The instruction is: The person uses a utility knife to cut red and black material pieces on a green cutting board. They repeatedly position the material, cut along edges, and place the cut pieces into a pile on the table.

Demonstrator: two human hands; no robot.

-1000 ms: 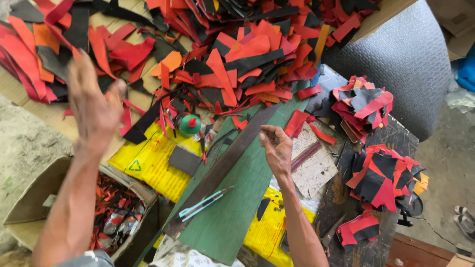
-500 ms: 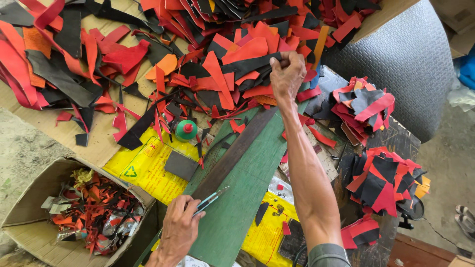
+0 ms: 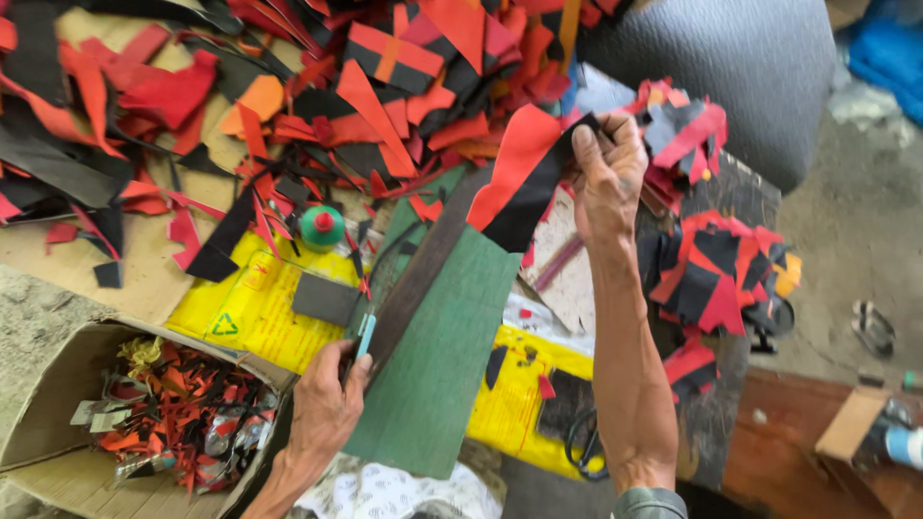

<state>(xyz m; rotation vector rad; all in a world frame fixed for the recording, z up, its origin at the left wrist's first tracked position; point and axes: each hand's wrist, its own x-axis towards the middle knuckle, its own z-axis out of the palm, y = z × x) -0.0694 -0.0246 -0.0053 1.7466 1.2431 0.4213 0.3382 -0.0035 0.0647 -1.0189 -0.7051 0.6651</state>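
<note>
A red-and-black strip of sheet material hangs above the upper end of the green cutting board, pinched at its upper right corner between thumb and fingers of the right hand. The left hand is closed around a pale blue-handled knife at the board's lower left edge, well apart from the strip. One long dark straightedge lies along the board's left side, just beside the knife.

Under the board lie two yellow printed sheets: one to the left bearing a green triangular recycling mark, one to the lower right. On the left sheet rests one dark grey rectangular pad. One round green lid with a red knob sits just above that sheet.

A large heap of red, orange and black offcuts covers the upper table. Two smaller stacks of red-and-black cut pieces lie right of the right forearm. One open brown cardboard box at lower left holds mixed scraps. One pair of black-handled scissors lies near the right elbow.
</note>
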